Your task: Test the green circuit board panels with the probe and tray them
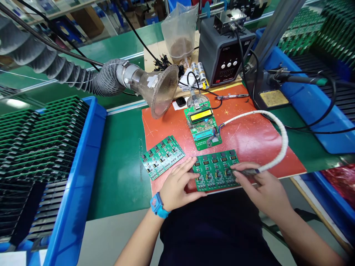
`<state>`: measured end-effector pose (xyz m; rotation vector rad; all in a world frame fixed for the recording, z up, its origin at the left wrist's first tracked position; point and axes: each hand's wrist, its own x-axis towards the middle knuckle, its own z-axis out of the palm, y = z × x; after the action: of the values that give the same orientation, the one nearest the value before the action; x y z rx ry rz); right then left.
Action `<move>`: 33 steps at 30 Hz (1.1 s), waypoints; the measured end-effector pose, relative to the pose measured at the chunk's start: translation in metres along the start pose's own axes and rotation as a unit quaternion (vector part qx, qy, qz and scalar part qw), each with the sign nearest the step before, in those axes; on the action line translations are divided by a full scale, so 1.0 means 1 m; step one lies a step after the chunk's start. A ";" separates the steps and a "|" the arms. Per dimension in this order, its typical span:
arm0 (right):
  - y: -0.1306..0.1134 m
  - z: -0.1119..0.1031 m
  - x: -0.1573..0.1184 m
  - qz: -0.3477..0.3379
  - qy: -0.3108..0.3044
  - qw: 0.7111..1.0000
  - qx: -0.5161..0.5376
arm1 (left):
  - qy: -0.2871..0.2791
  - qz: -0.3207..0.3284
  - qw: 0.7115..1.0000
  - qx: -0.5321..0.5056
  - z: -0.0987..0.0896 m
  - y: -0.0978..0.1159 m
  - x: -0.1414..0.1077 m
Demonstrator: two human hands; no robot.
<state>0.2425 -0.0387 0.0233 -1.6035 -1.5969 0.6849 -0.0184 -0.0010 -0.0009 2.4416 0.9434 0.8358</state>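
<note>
A green circuit board panel (215,171) with several small displays lies at the front of the red mat. Along its left edge rests my left hand (181,181), fingers spread, fingertips touching the board. My right hand (257,184) is closed around a dark probe (248,171), whose tip is at the panel's right side; a white wrapped cable (283,140) runs from it. That cable loops back to a green programmer board (203,127) with a lit yellow screen and a teal socket. More circuit board panels (163,157) lie stacked left of my left hand.
Blue bins (80,155) hold rows of green boards on the left, with another blue bin (313,107) on the right. A fume extraction funnel (163,92) overhangs the red mat (244,125). Behind stand a soldering station (224,51), a plastic bag (180,33) and tweezers (233,96).
</note>
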 end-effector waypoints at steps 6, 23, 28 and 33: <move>0.000 -0.001 -0.001 0.014 -0.011 1.000 0.007 | -0.004 -0.003 1.000 -0.003 -0.001 0.000 0.000; -0.002 -0.004 -0.002 0.086 -0.016 0.994 0.061 | -0.013 -0.011 1.000 -0.002 -0.001 0.001 0.001; -0.009 -0.002 -0.002 0.076 0.000 0.994 0.077 | -0.010 -0.011 1.000 -0.010 -0.001 0.001 0.001; -0.015 0.007 -0.004 0.063 -0.014 0.994 0.091 | -0.010 -0.012 1.000 -0.016 -0.001 0.000 0.001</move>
<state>0.2274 -0.0425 0.0310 -1.5760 -1.4179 0.8970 -0.0183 -0.0006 -0.0001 2.4026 0.9434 0.8099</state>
